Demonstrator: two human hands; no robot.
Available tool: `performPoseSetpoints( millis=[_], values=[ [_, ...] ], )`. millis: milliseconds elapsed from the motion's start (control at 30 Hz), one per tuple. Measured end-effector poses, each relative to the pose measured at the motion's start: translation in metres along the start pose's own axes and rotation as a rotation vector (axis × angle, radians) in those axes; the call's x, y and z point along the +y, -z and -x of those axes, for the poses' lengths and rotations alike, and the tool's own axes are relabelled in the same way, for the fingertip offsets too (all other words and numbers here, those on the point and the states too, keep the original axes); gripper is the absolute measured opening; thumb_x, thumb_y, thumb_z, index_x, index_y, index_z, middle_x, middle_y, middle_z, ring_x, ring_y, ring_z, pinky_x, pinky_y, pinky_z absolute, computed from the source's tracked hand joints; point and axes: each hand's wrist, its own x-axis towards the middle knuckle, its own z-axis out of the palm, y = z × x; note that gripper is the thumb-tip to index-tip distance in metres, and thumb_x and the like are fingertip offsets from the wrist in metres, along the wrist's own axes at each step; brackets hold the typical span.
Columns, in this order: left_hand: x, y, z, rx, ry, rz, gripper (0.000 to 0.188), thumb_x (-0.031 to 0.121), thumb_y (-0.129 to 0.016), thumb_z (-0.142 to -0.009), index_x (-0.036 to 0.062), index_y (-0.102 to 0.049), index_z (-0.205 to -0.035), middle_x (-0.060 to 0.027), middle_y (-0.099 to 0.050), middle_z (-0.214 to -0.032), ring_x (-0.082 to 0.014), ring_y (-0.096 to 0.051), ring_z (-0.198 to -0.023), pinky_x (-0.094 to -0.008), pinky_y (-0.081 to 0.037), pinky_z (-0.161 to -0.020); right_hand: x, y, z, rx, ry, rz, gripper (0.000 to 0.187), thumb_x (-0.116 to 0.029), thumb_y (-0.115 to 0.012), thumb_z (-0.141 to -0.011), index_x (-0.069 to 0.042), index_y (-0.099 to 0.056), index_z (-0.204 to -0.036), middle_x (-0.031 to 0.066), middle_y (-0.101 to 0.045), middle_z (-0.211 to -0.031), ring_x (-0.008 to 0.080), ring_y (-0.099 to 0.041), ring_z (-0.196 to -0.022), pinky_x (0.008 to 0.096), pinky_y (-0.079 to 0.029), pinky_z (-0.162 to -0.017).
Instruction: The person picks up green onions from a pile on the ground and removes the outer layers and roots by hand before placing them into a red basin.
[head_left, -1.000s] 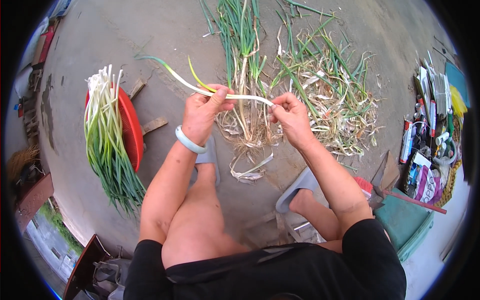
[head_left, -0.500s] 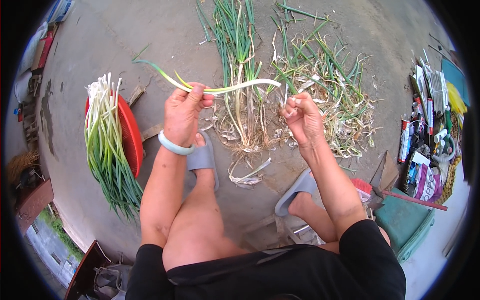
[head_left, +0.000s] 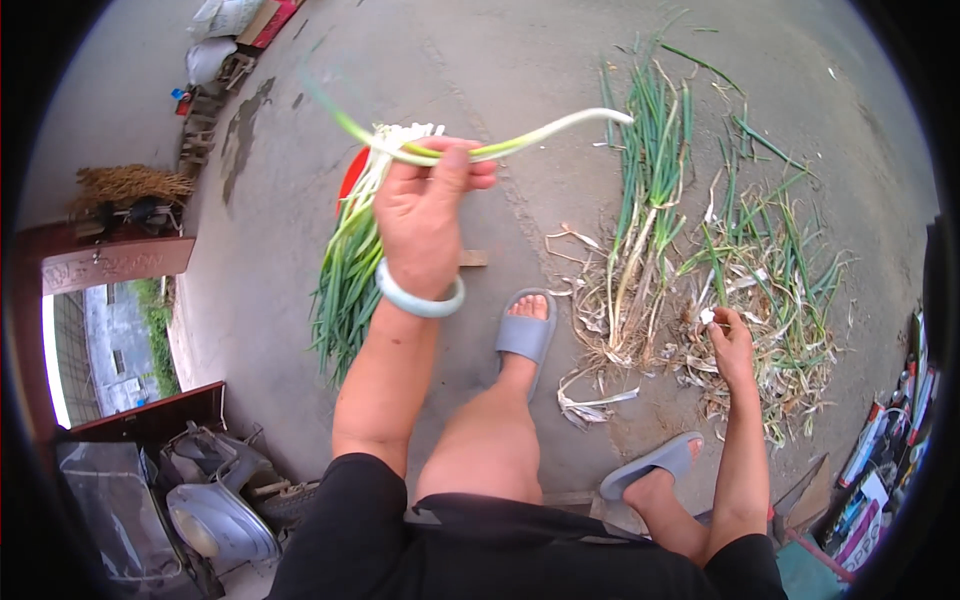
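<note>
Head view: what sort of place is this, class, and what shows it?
Probably a household yard or storage area. Its bare grey concrete floor has long green spring onions lying on it, and a grey vehicle with a rounded headlamp stands near a dark-red framed opening.

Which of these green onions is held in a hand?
The single stalk in the left hand. Others lie grouped: one bunch at the red basin, a rooted bunch beside scraps.

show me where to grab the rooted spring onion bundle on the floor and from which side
Likely best: grip the bundle by its pale stems, coming down from above, slightly left. It lies flat, stems gathered narrow between green tops and spread roots, while a heap of leaves and skins crowds its right.
</note>
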Motion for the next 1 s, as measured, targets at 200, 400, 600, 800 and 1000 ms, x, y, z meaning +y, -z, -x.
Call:
performPoseSetpoints(
  millis=[200,400,600,800,1000],
  values=[
    [0.046,0.102,0.023,0.384,-0.187,0.044,0.012,0.01,-0.051,-0.088,-0.0008,-0.054,-0.091,-0.0099,-0.059,-0.085,-0.0141,-0.059,-0.075,-0.0235,-0.052,-0.068,0.019,0.005,0.002,-0.049,-0.01,0.047,0.024,-0.01,-0.054,-0.082,0.002,-0.054,-0.102,0.0107,-0.06,-0.085,0.0162,-0.057,-0.077,0.0283,-0.045,-0.071],
    [-0.043,0.176,0.04,0.731,0.158,0.428,0.018,0.01,-0.05,-0.088,-0.0071,-0.05,-0.093,-0.0135,-0.057,-0.089,-0.0184,-0.058,-0.079,-0.026,-0.053,-0.077,0.016,-0.008,0.005,-0.145,-0.028,0.059,0.023,-0.01,-0.054,-0.082,0.003,-0.054,-0.1,0.0103,-0.06,-0.083,0.0152,-0.056,-0.074,0.0276,-0.045,-0.07],
    [-0.099,0.168,0.026,0.753,0.288,0.564,0.02,0.008,-0.048,-0.089,-0.0091,-0.047,-0.099,-0.0152,-0.056,-0.091,-0.0219,-0.059,-0.081,-0.0288,-0.053,-0.078,0.04,-0.004,0.008,-0.106,-0.026,0.111,0.024,-0.013,-0.054,-0.083,0.004,-0.055,-0.1,0.007,-0.06,-0.081,0.0132,-0.055,-0.074,0.0261,-0.045,-0.068],
    [-0.075,0.218,0.009,0.567,0.366,0.433,0.029,0.007,-0.041,-0.091,-0.014,-0.04,-0.112,-0.0262,-0.047,-0.113,-0.0316,-0.049,-0.108,-0.0339,-0.047,-0.092,0.0,-0.034,-0.002,-0.048,0.027,0.23,0.016,-0.017,-0.055,-0.079,-0.003,-0.06,-0.086,0.0163,-0.061,-0.077,0.0319,-0.059,-0.074,0.0376,-0.046,-0.068],
    [-0.078,0.204,0.017,0.416,0.569,0.594,0.033,0.007,-0.042,-0.091,-0.0146,-0.035,-0.115,-0.0294,-0.046,-0.113,-0.0345,-0.05,-0.106,-0.0349,-0.049,-0.089,0.028,-0.028,0.003,-0.198,-0.195,0.429,0.024,-0.024,-0.057,-0.079,-0.001,-0.061,-0.077,0.0182,-0.06,-0.07,0.0336,-0.059,-0.069,0.0399,-0.045,-0.065]
  ],
)
